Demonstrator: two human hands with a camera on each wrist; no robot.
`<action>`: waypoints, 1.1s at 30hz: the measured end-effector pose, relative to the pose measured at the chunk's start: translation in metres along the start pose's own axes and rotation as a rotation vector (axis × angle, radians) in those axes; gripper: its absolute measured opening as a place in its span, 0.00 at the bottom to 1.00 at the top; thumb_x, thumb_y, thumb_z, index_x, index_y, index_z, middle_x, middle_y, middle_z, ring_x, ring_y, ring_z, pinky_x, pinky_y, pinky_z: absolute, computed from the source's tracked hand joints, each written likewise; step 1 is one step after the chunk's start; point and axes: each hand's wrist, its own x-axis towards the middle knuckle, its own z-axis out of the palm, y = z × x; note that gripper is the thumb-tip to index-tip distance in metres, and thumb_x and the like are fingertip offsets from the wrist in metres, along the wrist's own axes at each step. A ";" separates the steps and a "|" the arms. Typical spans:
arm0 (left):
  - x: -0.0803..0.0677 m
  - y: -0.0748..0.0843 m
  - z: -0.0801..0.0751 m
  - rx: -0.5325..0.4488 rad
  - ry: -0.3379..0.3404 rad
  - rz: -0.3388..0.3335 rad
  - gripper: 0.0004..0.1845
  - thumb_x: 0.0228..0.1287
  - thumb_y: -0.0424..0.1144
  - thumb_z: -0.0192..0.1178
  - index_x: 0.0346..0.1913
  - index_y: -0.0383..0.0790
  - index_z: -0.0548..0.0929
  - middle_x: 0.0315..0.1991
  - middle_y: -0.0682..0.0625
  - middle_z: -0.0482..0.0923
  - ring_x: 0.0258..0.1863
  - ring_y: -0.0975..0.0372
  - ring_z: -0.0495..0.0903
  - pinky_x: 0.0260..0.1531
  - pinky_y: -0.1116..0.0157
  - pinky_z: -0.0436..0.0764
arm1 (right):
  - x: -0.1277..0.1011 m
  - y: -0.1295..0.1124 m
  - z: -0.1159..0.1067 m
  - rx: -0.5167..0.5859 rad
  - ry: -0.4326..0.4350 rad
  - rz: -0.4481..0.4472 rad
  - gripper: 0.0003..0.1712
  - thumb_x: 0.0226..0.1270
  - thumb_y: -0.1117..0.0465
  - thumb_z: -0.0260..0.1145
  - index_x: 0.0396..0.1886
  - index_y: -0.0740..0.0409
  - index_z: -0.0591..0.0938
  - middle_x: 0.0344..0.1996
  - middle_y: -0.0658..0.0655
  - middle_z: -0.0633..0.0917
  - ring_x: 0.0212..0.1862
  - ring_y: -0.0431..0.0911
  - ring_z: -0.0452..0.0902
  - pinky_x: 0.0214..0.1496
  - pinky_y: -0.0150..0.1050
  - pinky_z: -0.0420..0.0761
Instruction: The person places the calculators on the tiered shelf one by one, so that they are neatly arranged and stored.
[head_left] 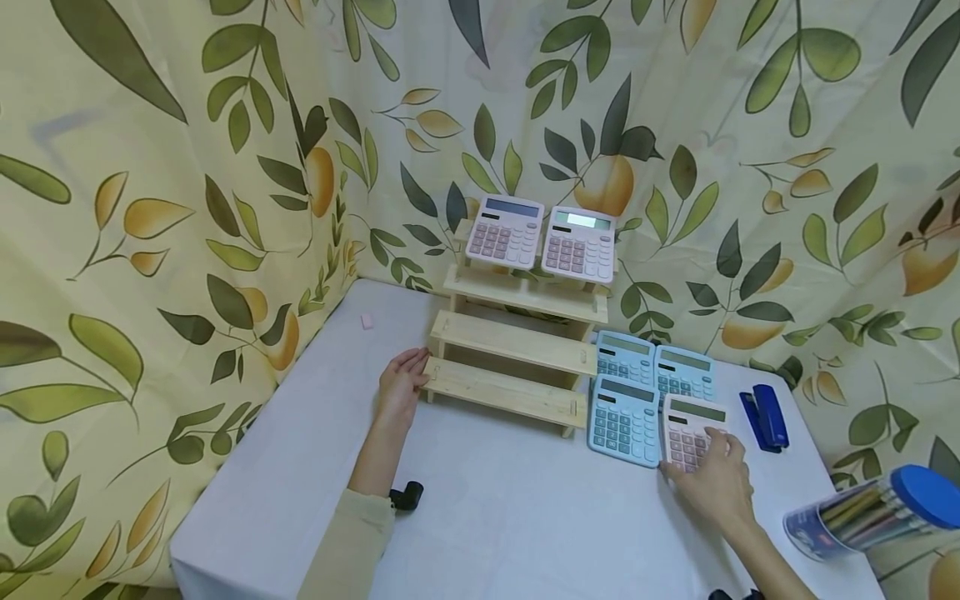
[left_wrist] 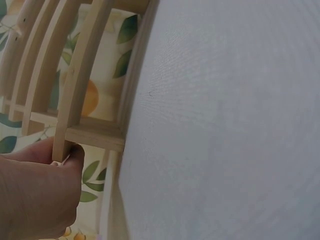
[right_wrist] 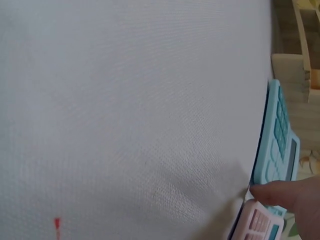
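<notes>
My left hand (head_left: 401, 385) pinches the left end of the lowest step of a wooden tiered stand (head_left: 502, 392). In the left wrist view, thumb and fingers close around that wooden end (left_wrist: 62, 145). On the right, my right hand (head_left: 716, 479) holds a pink calculator (head_left: 686, 442) lying on the table, fingers over its right part and thumb at its left edge. The right wrist view has the thumb between the pink calculator (right_wrist: 257, 222) and a blue calculator (right_wrist: 275, 135). Several blue calculators (head_left: 624, 421) lie beside the pink one. Two more pinkish-white calculators (head_left: 506, 232) lean on the top step.
A dark blue stapler (head_left: 767, 418) lies right of the calculators. Near the right table edge stands a clear tub of pencils with a blue lid (head_left: 862, 512). A small pink piece (head_left: 367, 321) lies at the back left. Leaf-patterned curtains (head_left: 285, 208) enclose the white-covered table (head_left: 480, 500).
</notes>
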 end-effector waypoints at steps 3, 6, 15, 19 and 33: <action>0.000 0.000 0.001 0.001 -0.001 0.000 0.34 0.61 0.08 0.48 0.72 0.23 0.63 0.72 0.30 0.68 0.76 0.48 0.67 0.71 0.59 0.73 | 0.003 -0.001 0.001 -0.004 -0.003 0.011 0.69 0.54 0.50 0.80 0.80 0.75 0.47 0.73 0.86 0.47 0.66 0.86 0.56 0.63 0.82 0.64; -0.001 0.000 0.002 0.002 -0.001 -0.002 0.34 0.61 0.08 0.48 0.72 0.22 0.62 0.73 0.30 0.68 0.76 0.48 0.67 0.71 0.58 0.73 | 0.003 -0.001 0.001 -0.005 -0.002 0.010 0.69 0.54 0.50 0.80 0.80 0.75 0.46 0.73 0.87 0.47 0.65 0.86 0.56 0.62 0.82 0.64; -0.003 0.002 0.002 -0.003 0.005 -0.004 0.34 0.60 0.08 0.48 0.72 0.23 0.63 0.72 0.31 0.69 0.76 0.48 0.67 0.65 0.63 0.78 | 0.004 0.001 0.003 -0.009 0.034 -0.026 0.68 0.53 0.52 0.80 0.80 0.74 0.47 0.73 0.87 0.47 0.61 0.88 0.60 0.58 0.83 0.67; -0.004 0.003 0.003 -0.004 0.009 -0.006 0.34 0.60 0.08 0.48 0.72 0.23 0.63 0.72 0.30 0.69 0.75 0.48 0.67 0.67 0.62 0.77 | 0.002 0.000 0.001 -0.003 0.043 -0.014 0.68 0.53 0.53 0.79 0.81 0.72 0.46 0.74 0.85 0.47 0.62 0.87 0.60 0.59 0.83 0.66; -0.004 0.003 0.005 -0.019 0.016 0.002 0.33 0.60 0.07 0.46 0.71 0.21 0.63 0.72 0.28 0.68 0.76 0.46 0.66 0.72 0.59 0.72 | -0.009 -0.010 -0.013 0.055 0.136 -0.076 0.65 0.55 0.56 0.78 0.84 0.65 0.48 0.78 0.80 0.48 0.67 0.83 0.58 0.62 0.83 0.64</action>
